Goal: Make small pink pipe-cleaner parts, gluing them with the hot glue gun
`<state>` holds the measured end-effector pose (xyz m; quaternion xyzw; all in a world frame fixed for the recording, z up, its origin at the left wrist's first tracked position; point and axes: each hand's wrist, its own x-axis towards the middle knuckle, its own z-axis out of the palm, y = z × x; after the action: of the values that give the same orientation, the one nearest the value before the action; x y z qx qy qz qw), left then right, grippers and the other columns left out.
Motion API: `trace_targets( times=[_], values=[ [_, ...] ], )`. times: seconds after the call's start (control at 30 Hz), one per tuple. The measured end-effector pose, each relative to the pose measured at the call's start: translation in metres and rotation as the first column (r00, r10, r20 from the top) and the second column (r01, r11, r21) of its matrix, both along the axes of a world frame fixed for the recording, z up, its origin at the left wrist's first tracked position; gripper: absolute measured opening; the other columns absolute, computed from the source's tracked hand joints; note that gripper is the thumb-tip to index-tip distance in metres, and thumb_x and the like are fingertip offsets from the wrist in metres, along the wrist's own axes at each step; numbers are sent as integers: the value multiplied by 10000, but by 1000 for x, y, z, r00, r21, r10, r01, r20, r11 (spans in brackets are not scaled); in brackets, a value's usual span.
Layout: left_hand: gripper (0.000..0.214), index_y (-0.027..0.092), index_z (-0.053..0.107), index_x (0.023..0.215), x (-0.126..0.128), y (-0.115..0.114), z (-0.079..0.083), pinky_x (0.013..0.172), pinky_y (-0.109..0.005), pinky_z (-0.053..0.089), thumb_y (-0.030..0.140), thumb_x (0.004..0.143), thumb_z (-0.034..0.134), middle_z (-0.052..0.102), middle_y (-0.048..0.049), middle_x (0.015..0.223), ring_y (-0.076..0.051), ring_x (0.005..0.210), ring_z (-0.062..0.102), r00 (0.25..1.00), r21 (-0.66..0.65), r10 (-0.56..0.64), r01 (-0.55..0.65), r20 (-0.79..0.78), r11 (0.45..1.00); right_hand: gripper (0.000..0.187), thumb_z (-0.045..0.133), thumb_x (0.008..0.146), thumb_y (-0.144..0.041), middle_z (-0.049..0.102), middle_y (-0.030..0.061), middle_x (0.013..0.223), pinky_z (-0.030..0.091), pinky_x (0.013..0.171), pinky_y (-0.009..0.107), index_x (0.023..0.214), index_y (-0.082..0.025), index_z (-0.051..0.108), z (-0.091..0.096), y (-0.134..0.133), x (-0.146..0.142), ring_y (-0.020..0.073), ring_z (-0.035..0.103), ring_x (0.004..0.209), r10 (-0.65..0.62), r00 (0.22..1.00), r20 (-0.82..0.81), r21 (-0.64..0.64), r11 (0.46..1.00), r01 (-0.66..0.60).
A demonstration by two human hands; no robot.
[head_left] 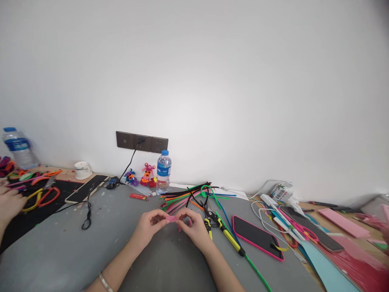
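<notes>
Between my two hands is a pink pipe cleaner (171,218), bent into a short bundle and held level above the grey mat (127,243). My left hand (151,226) pinches its left end between thumb and forefinger. The right end is pinched in the fingers of my right hand (192,228), where more pink shows behind the fingers. Just beyond lies a pile of coloured pipe cleaners (182,198). Pliers with yellow and black handles (227,233) rest right of my right hand, with a green pipe cleaner (257,271) running past them.
A water bottle (163,172) stands near the wall beside small pipe-cleaner figures (147,174). A pink-cased phone (258,237) lies right, a second phone (87,188) left. Another person's hand (10,205) is at far left near orange-handled scissors (49,198). A white cable (264,221) loops at right.
</notes>
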<state>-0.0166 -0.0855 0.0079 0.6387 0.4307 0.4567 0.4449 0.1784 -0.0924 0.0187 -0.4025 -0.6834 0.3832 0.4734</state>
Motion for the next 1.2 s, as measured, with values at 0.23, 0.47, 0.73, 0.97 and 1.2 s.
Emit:
trace_targets(
  times=[0.23, 0.47, 0.73, 0.97, 1.2],
  values=[
    [178, 156, 735, 800, 1, -1, 1, 663, -269, 525, 320, 735, 707, 736, -49, 741, -201, 703, 668, 999, -23, -12, 13, 41, 1000, 42, 645, 794, -203, 616, -24, 634, 352, 507, 216, 796, -184, 682, -3, 1, 1, 126, 569, 558, -25, 999, 42, -15, 1000, 26],
    [172, 159, 730, 803, 0, -1, -1, 675, -270, 526, 317, 741, 702, 729, -45, 744, -201, 715, 669, 999, -19, -17, 18, 34, 1000, 47, 641, 801, -202, 605, -29, 619, 360, 529, 224, 804, -182, 684, -4, 1, 2, 125, 564, 547, -25, 999, 48, -20, 999, 26],
    [171, 160, 734, 791, 1, -1, 2, 676, -273, 535, 317, 738, 696, 739, -49, 742, -204, 710, 676, 1000, -16, -18, 18, 22, 1000, 50, 639, 790, -174, 605, -25, 615, 378, 550, 221, 779, -182, 688, -2, 1, 2, 131, 569, 577, -29, 998, 64, 3, 1000, 29],
    [172, 165, 738, 779, 1, -2, 5, 661, -275, 545, 325, 735, 696, 752, -53, 741, -206, 698, 680, 1000, -7, -5, 5, 2, 1000, 59, 650, 804, -217, 616, -20, 619, 396, 538, 218, 786, -179, 692, -3, 1, 2, 129, 567, 564, -28, 998, 64, -2, 1000, 28],
    [171, 159, 741, 780, 2, -2, 2, 652, -273, 547, 319, 734, 702, 747, -54, 729, -205, 689, 681, 1000, -2, -6, 6, 17, 1000, 68, 655, 808, -234, 621, -16, 607, 370, 526, 223, 788, -183, 695, -1, 0, 2, 142, 572, 579, -43, 996, 82, 13, 999, 43]
  ],
)
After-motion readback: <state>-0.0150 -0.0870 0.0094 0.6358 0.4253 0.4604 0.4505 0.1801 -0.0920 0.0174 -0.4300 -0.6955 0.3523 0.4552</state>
